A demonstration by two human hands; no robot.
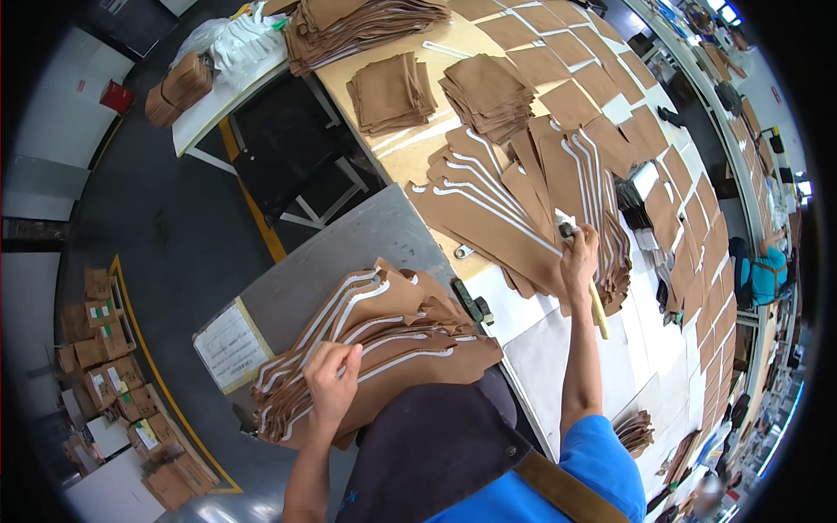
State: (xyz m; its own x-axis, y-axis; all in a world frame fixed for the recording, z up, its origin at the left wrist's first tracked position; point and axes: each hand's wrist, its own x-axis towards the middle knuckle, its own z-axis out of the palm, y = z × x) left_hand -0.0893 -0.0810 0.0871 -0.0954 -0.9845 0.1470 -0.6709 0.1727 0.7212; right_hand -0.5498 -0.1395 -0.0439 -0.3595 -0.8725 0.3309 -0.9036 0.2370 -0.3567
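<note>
My right hand (579, 261) is closed around a brush (598, 305) with a pale wooden handle and a whitish head, above the spread brown pieces. These flat, leather-like pieces (497, 213) overlap in a fan, each with a curved white strip along one edge. More of the same lie to the right of the fan, in a second group (575, 161). My left hand (333, 379) is curled, with nothing visible in its fingers, over a heap of similar white-edged pieces (392, 309) on the grey board (349, 231). Its palm side is hidden.
Stacks of squarish brown pieces (392, 94) stand farther back on the table. Rows of brown pieces (602, 83) cover the right side. A dark clamp (472, 302) sits at the board's edge, near a metal wrench-like tool (463, 252). Cardboard boxes (113, 383) are on the floor at left.
</note>
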